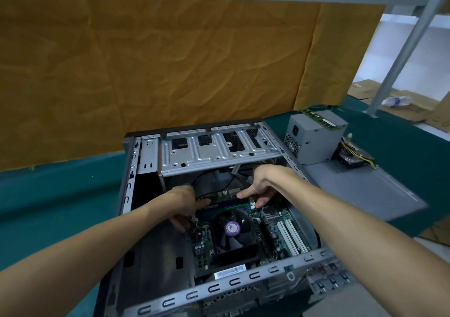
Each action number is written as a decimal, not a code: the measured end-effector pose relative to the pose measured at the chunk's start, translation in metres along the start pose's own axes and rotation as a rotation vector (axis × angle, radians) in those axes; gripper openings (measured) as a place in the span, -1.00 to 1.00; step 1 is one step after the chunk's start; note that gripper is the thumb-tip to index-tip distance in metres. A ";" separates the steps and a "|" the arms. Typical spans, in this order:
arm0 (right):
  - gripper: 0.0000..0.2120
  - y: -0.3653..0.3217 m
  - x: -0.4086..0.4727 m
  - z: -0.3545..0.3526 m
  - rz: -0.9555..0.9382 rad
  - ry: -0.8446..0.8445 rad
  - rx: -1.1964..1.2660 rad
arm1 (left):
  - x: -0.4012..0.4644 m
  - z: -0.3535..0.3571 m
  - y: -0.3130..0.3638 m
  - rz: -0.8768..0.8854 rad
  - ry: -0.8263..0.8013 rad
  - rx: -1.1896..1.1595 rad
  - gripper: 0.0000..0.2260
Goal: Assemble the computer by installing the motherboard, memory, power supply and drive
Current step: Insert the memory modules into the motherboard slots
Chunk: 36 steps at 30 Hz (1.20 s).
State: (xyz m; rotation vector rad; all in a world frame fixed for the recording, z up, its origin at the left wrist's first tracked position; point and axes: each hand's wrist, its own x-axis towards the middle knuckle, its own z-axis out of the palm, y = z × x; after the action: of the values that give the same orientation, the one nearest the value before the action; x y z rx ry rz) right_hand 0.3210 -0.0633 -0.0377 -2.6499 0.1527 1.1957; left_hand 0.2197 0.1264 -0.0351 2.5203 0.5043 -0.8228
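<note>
currently both hands inside the case (146, 219): left hand (185, 207) and right hand (260, 190) pressing fingertips at either end of the memory slots (229, 206) on the motherboard (280, 229). spare memory stick (319, 119) atop power supply (314, 141), bench far right corner. light, stiff, fragile; hold by edges.

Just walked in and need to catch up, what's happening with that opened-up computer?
A person is working inside the open computer case, which lies on a green table. The motherboard with its cooler fan is already in. Both hands, left hand and right hand, are at the memory slots, apparently seating a memory stick. The power supply sits outside the case to the right, with another memory stick lying on top, so neither is installed yet.
</note>
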 end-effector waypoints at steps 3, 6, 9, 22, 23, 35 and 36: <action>0.01 0.000 -0.005 0.002 0.006 0.002 0.044 | 0.002 -0.001 -0.001 0.013 0.003 0.032 -0.77; 0.02 0.001 -0.010 0.003 0.006 0.012 0.072 | 0.003 -0.001 0.000 0.045 -0.007 0.121 -0.73; -0.02 0.000 -0.011 0.006 -0.026 0.025 0.082 | 0.003 -0.001 0.001 0.058 0.009 0.154 -0.66; -0.72 0.010 -0.003 -0.001 -0.182 0.015 0.123 | -0.007 -0.002 0.000 0.039 -0.016 0.011 -0.41; -0.76 0.011 -0.004 0.000 -0.170 0.036 0.095 | -0.004 -0.003 -0.001 0.045 -0.020 0.010 -0.43; -0.83 0.003 -0.003 0.012 -0.133 0.168 -0.025 | 0.009 -0.006 -0.017 0.152 0.080 0.181 -0.84; -0.85 0.003 -0.003 0.013 -0.135 0.171 -0.019 | 0.008 -0.007 -0.017 0.155 0.077 0.185 -0.85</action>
State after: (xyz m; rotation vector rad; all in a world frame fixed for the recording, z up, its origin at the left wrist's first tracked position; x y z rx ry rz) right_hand 0.3089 -0.0628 -0.0437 -2.7280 -0.0097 0.9340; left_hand 0.2209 0.1455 -0.0401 2.7287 0.2630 -0.7471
